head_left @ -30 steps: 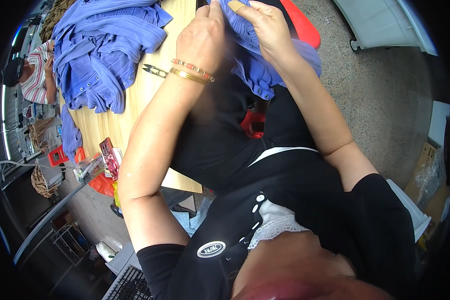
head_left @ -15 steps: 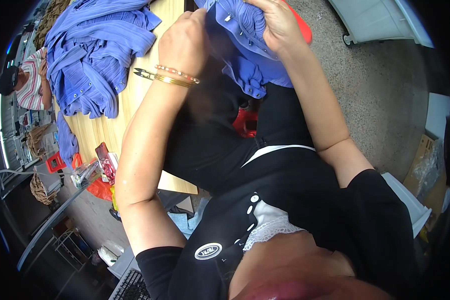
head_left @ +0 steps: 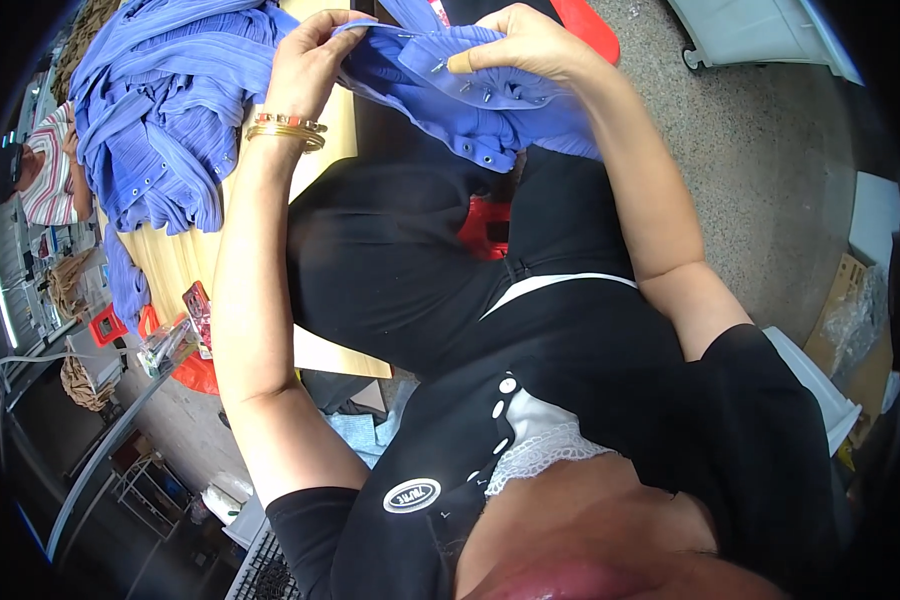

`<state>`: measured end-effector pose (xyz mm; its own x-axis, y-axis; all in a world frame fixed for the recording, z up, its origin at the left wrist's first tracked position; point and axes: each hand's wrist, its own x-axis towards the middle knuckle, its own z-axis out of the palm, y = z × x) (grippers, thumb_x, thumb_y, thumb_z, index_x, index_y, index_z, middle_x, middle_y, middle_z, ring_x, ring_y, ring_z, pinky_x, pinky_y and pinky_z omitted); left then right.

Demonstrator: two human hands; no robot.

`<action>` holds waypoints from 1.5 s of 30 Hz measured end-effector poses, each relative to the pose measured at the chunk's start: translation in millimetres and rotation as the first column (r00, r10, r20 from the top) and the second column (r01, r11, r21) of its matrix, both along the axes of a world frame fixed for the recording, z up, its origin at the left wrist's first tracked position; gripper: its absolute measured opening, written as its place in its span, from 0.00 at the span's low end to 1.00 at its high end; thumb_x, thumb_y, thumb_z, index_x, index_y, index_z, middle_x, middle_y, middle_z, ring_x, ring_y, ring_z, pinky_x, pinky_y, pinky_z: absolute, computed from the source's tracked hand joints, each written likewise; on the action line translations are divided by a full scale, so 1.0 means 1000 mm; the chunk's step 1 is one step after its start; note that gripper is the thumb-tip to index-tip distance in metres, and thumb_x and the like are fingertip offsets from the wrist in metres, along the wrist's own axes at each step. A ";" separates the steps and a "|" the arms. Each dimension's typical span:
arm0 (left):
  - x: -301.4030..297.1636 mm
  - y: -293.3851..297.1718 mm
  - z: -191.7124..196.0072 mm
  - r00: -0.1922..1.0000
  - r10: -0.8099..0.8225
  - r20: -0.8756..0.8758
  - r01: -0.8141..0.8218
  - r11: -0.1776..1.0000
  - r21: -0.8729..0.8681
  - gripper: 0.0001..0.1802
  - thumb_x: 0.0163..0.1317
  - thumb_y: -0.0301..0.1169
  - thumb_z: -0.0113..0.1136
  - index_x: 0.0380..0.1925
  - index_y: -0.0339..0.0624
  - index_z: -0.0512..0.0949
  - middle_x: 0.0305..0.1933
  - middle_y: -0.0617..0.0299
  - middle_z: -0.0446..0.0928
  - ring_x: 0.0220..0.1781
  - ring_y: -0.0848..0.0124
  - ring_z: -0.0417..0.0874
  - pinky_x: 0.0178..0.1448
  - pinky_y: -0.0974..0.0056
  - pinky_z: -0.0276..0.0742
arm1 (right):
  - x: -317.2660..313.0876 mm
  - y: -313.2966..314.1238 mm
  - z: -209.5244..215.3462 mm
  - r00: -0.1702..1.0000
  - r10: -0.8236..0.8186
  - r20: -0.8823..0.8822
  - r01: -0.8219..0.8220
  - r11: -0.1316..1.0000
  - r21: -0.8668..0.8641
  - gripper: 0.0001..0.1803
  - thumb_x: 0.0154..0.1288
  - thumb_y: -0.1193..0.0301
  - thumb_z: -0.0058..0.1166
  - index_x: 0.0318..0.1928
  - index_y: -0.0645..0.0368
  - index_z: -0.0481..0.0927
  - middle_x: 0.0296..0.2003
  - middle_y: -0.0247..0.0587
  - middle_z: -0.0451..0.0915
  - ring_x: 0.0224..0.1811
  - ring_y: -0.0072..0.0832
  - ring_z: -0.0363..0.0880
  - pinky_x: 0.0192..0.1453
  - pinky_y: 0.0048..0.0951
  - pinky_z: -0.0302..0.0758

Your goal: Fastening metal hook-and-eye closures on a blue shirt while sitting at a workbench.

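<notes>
A blue-violet pleated garment [head_left: 440,110] with small metal studs and ring-like eyelets along its edges hangs between my hands above my lap. My left hand [head_left: 310,65], with bracelets at its wrist, pinches the garment's edge between thumb and fingers. On the right side, my right hand [head_left: 530,45] grips the gathered cloth, its thumb lying over the front near the studs. A tan wrap covers the tip of that thumb. Some fingers of the right hand are hidden behind the cloth.
To the left, a heap of similar blue-violet garments [head_left: 160,110] lies on a wooden table [head_left: 170,265]. A phone [head_left: 199,310] rests near its edge. A grey wheeled bin [head_left: 760,30] stands at the far right. Another person [head_left: 50,175] is at the far left.
My left hand has moved left and up, stretching the garment's edge out. My right thumb now lies across the cloth. The dark-tipped snips seen beside my left wrist are out of sight.
</notes>
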<state>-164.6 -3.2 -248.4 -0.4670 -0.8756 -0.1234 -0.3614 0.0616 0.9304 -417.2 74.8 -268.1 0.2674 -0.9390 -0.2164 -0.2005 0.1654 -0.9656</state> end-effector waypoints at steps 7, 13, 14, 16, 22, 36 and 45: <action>0.008 -0.004 -0.001 0.976 0.064 0.206 -0.038 0.991 -0.131 0.12 0.61 0.34 0.66 0.39 0.37 0.82 0.32 0.67 0.82 0.32 0.82 0.79 0.39 0.76 0.73 | -0.001 -0.004 -0.012 0.817 -0.197 0.541 0.105 0.975 0.195 0.13 0.54 0.79 0.64 0.41 0.71 0.82 0.35 0.43 0.84 0.34 0.27 0.82 0.41 0.27 0.78; 0.010 -0.005 -0.011 0.952 0.079 0.296 -0.051 0.994 -0.100 0.13 0.58 0.37 0.69 0.32 0.36 0.84 0.26 0.67 0.82 0.29 0.82 0.78 0.37 0.76 0.73 | 0.002 -0.006 -0.005 0.623 -0.341 0.704 0.151 0.936 0.319 0.11 0.58 0.78 0.60 0.42 0.70 0.81 0.35 0.42 0.84 0.35 0.28 0.83 0.42 0.27 0.80; 0.011 -0.006 -0.013 0.966 0.062 0.252 -0.051 0.997 -0.049 0.13 0.59 0.37 0.69 0.33 0.36 0.84 0.26 0.68 0.81 0.28 0.82 0.78 0.36 0.76 0.72 | 0.001 -0.006 -0.005 0.607 -0.330 0.723 0.143 0.940 0.309 0.11 0.59 0.78 0.60 0.42 0.70 0.81 0.35 0.43 0.84 0.35 0.28 0.83 0.42 0.27 0.80; 0.006 -0.005 -0.011 0.959 0.052 0.279 -0.057 0.998 0.009 0.13 0.59 0.37 0.68 0.34 0.38 0.84 0.26 0.68 0.81 0.28 0.82 0.77 0.36 0.76 0.73 | -0.001 -0.005 0.000 0.558 -0.335 0.759 0.148 0.941 0.306 0.10 0.59 0.79 0.59 0.41 0.70 0.81 0.35 0.43 0.84 0.35 0.29 0.84 0.42 0.27 0.81; 0.004 -0.004 -0.008 0.999 -0.021 0.048 0.009 0.970 0.242 0.12 0.62 0.36 0.65 0.42 0.42 0.83 0.32 0.70 0.82 0.32 0.82 0.79 0.41 0.75 0.76 | 0.000 -0.002 0.005 0.587 -0.315 0.746 0.247 0.947 0.206 0.10 0.59 0.79 0.59 0.41 0.70 0.81 0.35 0.42 0.84 0.35 0.27 0.83 0.43 0.25 0.79; -0.030 0.026 0.016 0.993 0.079 -0.090 -0.080 0.997 -0.003 0.13 0.60 0.30 0.67 0.44 0.38 0.84 0.38 0.63 0.84 0.38 0.81 0.82 0.41 0.78 0.74 | 0.025 0.006 0.020 0.888 -0.416 0.195 0.459 0.816 -0.353 0.07 0.54 0.74 0.60 0.29 0.67 0.83 0.24 0.38 0.82 0.24 0.20 0.79 0.30 0.25 0.74; -0.039 0.034 0.016 0.989 0.051 0.137 0.001 0.933 -0.359 0.12 0.62 0.29 0.65 0.44 0.37 0.84 0.38 0.64 0.84 0.40 0.81 0.80 0.45 0.77 0.74 | 0.025 -0.004 0.002 0.887 -0.420 0.190 0.461 0.811 -0.360 0.16 0.53 0.77 0.61 0.44 0.67 0.82 0.36 0.43 0.85 0.27 0.16 0.78 0.32 0.22 0.73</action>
